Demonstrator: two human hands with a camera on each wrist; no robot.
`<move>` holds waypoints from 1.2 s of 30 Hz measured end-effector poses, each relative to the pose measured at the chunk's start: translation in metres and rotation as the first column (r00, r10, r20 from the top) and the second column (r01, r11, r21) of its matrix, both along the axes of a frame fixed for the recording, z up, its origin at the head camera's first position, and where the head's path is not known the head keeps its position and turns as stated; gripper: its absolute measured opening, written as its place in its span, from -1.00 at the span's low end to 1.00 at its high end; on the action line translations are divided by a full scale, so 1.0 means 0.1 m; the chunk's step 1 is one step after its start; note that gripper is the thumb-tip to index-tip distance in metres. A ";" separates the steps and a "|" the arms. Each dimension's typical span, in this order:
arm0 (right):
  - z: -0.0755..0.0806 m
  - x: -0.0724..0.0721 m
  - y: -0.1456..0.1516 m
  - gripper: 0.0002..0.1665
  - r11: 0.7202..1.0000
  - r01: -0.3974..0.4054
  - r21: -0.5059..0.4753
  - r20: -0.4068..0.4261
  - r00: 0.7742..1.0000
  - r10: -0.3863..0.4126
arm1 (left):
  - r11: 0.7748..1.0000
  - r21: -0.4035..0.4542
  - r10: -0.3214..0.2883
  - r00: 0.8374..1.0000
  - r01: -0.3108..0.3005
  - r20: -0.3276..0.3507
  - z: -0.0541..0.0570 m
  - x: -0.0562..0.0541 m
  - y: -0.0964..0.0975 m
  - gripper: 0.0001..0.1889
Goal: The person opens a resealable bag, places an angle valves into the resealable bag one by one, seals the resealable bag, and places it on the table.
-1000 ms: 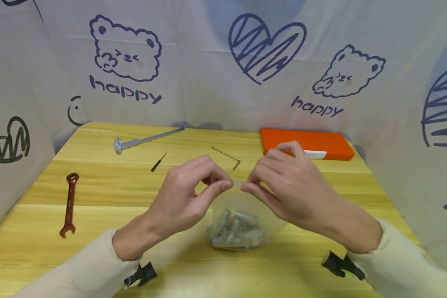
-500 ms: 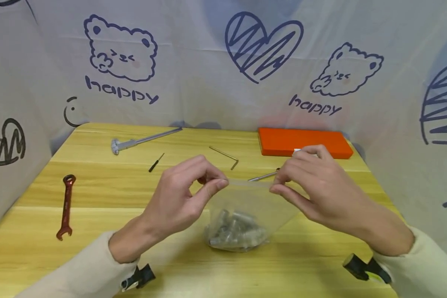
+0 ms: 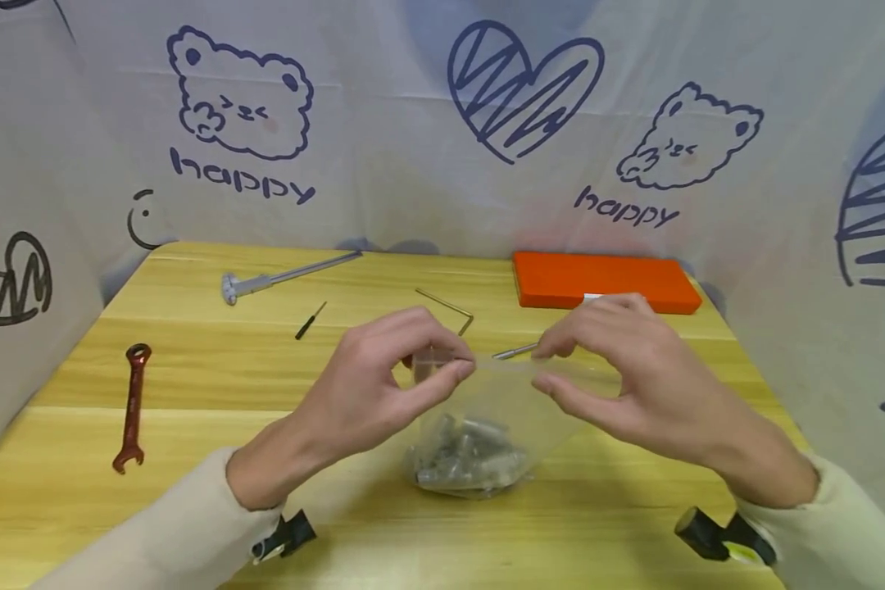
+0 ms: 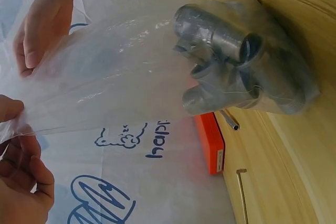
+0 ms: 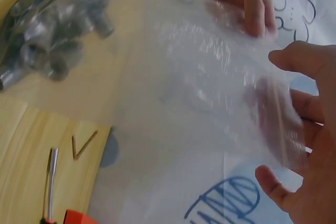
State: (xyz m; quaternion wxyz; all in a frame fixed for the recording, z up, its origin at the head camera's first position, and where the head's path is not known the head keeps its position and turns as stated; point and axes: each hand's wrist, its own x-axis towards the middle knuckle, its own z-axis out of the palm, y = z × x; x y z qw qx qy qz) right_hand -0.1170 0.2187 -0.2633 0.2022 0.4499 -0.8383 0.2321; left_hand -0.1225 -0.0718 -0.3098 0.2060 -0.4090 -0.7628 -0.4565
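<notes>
A clear zip bag hangs with its bottom low over the table, and several hollow silver metal cylinders lie bunched in that lower end. My left hand pinches the top edge of the bag between thumb and index finger. On the other side, my right hand has its thumb and fingers spread apart at the top edge. In the right wrist view, fingers of the right hand lie behind the plastic near the zip strip, while its thumb stands away from it.
A red combination wrench lies at the left. Farther back are a caliper, a small black-handled screwdriver, a brass-coloured hex key and an orange case. A metal tool shaft shows behind the right hand.
My right hand slid to the right along the bag's top edge, then its thumb and fingers parted. My left hand, still pinching, shifted slightly right. The metal tool shaft came into sight.
</notes>
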 end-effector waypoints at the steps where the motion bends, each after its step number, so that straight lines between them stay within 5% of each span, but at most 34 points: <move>1: 0.00 0.00 -0.02 -0.88 1.000 0.004 0.010 -0.005 1.000 -0.004 | 1.000 -0.003 0.001 1.000 -0.001 -0.006 0.00 0.00 0.00 -0.94; 10: -0.02 -0.01 -0.14 -0.91 0.999 -0.046 -0.003 -0.111 0.993 0.045 | 1.000 0.009 -0.026 0.999 0.027 -0.045 -0.02 -0.03 0.02 -0.91; 17: 0.01 -0.01 -0.09 -0.76 1.000 -0.030 -0.005 -0.087 0.996 0.029 | 0.996 -0.035 -0.079 0.996 0.078 -0.051 0.04 -0.07 0.11 -0.98; 21: 0.01 0.00 -0.09 -0.70 0.999 -0.036 -0.008 -0.099 0.994 0.035 | 0.997 -0.050 -0.057 0.997 0.054 -0.058 0.03 -0.07 0.13 -0.99; 28: 0.01 0.00 -0.09 -0.99 1.000 -0.011 0.001 -0.071 0.997 0.011 | 0.997 -0.038 -0.061 0.997 0.059 -0.056 0.02 -0.07 0.13 -0.96; 36: -0.01 0.00 -0.12 -0.75 0.999 -0.027 -0.026 -0.039 0.999 0.026 | 0.996 -0.022 -0.089 0.995 0.088 -0.052 0.02 -0.07 0.17 -0.97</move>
